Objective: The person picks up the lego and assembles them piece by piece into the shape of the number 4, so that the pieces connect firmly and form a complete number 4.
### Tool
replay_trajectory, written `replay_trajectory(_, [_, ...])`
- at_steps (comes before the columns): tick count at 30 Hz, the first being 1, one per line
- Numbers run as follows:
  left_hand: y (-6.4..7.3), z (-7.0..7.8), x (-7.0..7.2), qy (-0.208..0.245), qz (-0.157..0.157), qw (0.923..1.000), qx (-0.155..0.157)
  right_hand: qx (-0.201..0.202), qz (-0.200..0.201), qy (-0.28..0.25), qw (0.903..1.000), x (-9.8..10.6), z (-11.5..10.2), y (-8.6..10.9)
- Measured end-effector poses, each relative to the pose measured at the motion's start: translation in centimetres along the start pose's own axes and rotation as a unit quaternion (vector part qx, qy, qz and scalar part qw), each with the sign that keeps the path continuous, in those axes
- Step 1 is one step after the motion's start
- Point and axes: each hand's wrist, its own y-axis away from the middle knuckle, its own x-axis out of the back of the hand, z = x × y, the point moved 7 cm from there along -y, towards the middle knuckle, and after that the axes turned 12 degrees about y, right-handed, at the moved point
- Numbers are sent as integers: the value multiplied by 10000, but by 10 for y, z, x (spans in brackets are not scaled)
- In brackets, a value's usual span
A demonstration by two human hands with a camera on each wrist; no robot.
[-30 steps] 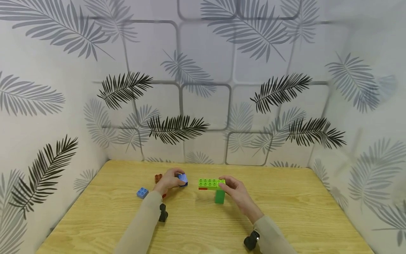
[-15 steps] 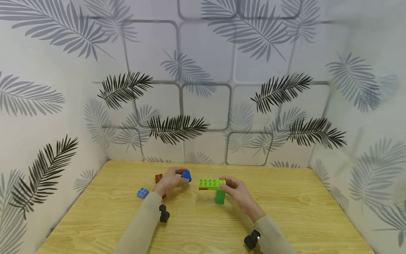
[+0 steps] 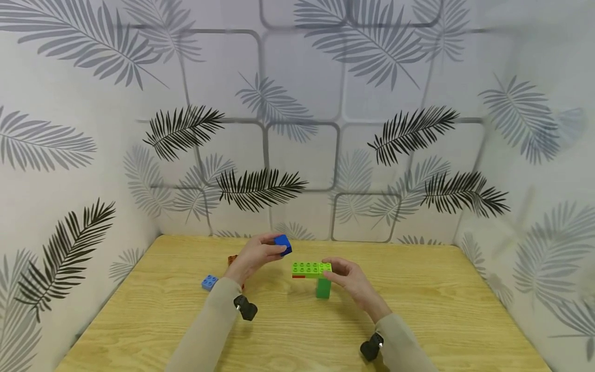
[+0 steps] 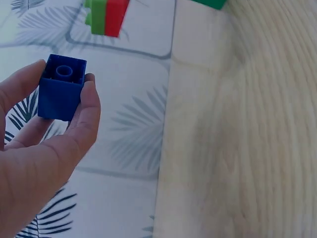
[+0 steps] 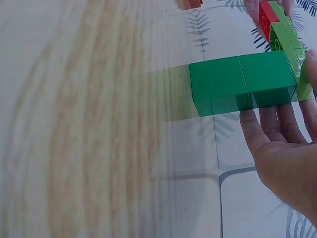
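- Above the worktop (image 3: 283, 330), the left hand (image 3: 254, 255) pinches the blue plastic block (image 3: 282, 245) by its sides, hollow face (image 4: 63, 72) best left clear.
- On it, the right hand (image 3: 351, 284) grips the green-and-lime plastic brick structure (image 3: 310, 269); steady pressure should prevent tipping.

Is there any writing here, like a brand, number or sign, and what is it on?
No text can be read anywhere.
Blue brick, dark green bricks: no lettering shows on the faces in view.
Lime-green bricks, light blue brick: studs too small to tell.
Black wrist cameras: too small to tell.
Wall: leaves and lines, no words.
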Motion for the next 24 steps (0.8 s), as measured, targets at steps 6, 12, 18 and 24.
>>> replay_trajectory(6, [2,8,-22,303,-243,9992,-14,-76,-2,-26,10000,0,0,0])
replay_trajectory(12, [0,3,-38,640,-572,9961,190,-121,-2,-7,9999,0,2,-1])
replay_trajectory(18, [-4,-3,-48,748,-784,9940,141,-133,-16,-24,9999,-1,4,-2])
replay_trajectory(24, [-3,-3,-66,346,-1198,9922,27,-183,-24,10,9998,0,3,-1])
